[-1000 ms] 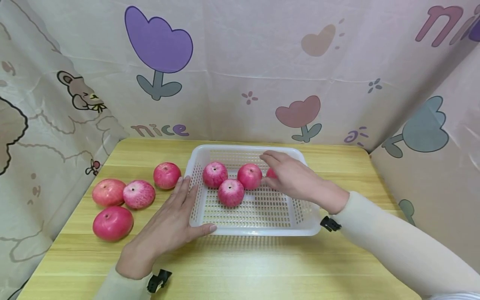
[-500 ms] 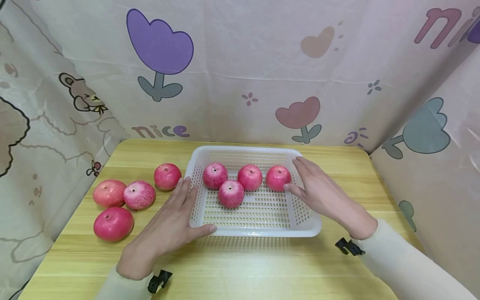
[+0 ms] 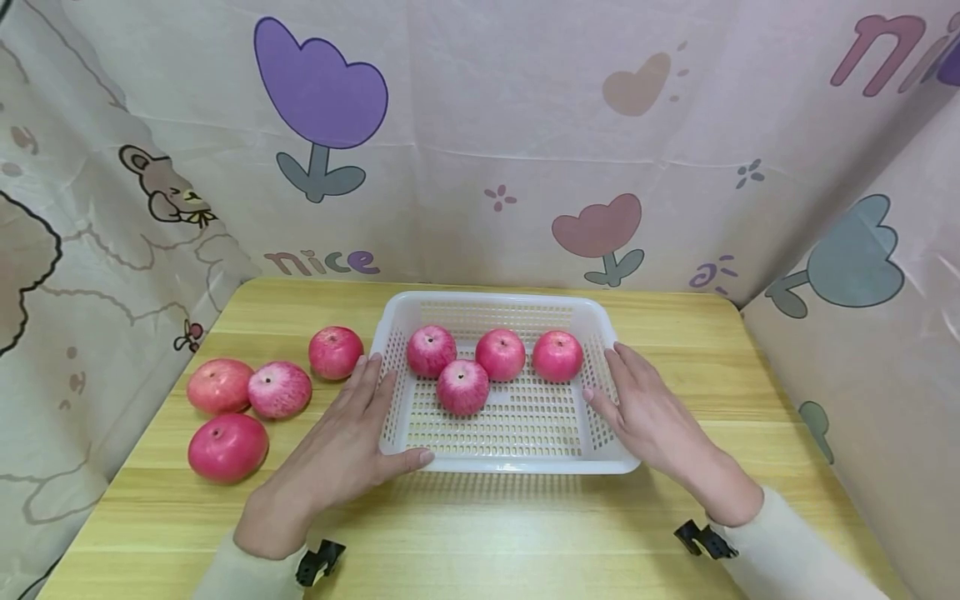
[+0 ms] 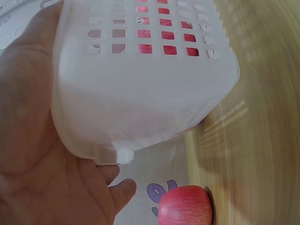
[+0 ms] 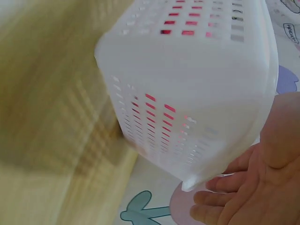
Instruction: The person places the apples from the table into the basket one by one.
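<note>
A white perforated plastic basket (image 3: pixel 525 464) stands between my two hands in the head view. Inside it sit several red apples: a striped one (image 3: pixel 431 351), another striped one (image 3: pixel 462 387) nearer me, a red one (image 3: pixel 500 354) and the rightmost one (image 3: pixel 557 356). My left hand (image 3: pixel 330 454) rests along the left rim, fingers straight, thumb spread onto the front rim. My right hand (image 3: pixel 663 425) lies at the right rim, fingers extended outside and thumb reaching over the inner side. Both wrist views show the basket's corner (image 4: pixel 140 89) beside the palm.
Several more apples lie on the wooden table (image 3: pixel 495 542) to the left: one (image 3: pixel 335 352) close by the left fingers, a striped one (image 3: pixel 279 389), a paler one (image 3: pixel 220 385) and a larger one (image 3: pixel 227 447). A printed cloth (image 3: pixel 465 100) hangs behind the table.
My right hand has withdrawn from the rightmost apple, leaving it in the basket, and moved right and toward me onto the right rim. The left hand has stayed in place.
</note>
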Demonstrator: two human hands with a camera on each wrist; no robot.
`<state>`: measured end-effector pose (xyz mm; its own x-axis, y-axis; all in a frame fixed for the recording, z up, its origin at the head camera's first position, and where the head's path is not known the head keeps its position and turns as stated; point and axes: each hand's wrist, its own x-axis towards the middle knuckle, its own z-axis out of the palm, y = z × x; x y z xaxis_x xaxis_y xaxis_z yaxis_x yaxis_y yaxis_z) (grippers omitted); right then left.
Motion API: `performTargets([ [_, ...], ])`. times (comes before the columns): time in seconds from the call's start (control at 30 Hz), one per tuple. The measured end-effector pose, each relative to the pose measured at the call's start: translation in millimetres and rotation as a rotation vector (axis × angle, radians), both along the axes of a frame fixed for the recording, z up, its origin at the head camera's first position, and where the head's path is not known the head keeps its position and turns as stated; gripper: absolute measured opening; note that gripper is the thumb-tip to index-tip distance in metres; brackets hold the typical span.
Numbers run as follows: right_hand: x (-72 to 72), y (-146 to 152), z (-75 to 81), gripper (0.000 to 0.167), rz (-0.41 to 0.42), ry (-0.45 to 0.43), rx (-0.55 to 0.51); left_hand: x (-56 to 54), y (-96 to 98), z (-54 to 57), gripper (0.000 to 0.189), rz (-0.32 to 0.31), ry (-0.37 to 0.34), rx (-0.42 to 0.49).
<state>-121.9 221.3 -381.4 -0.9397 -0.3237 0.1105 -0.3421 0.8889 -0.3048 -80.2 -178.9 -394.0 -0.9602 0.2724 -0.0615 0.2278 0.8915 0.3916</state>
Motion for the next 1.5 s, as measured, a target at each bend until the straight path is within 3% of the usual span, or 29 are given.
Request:
performTargets([
  [0.6, 25.2, 2.5, -10.8, 0.099, 0.017, -0.096, -0.018, -0.2, -0.5, -0.8, 0.131, -0.003, 0.005, -0.005],
  [1.5, 33.9, 3.5, -16.7, 0.117, 0.049, -0.143, -0.020, -0.9, 0.1, 3.1, 0.132, -0.005, -0.017, -0.025],
])
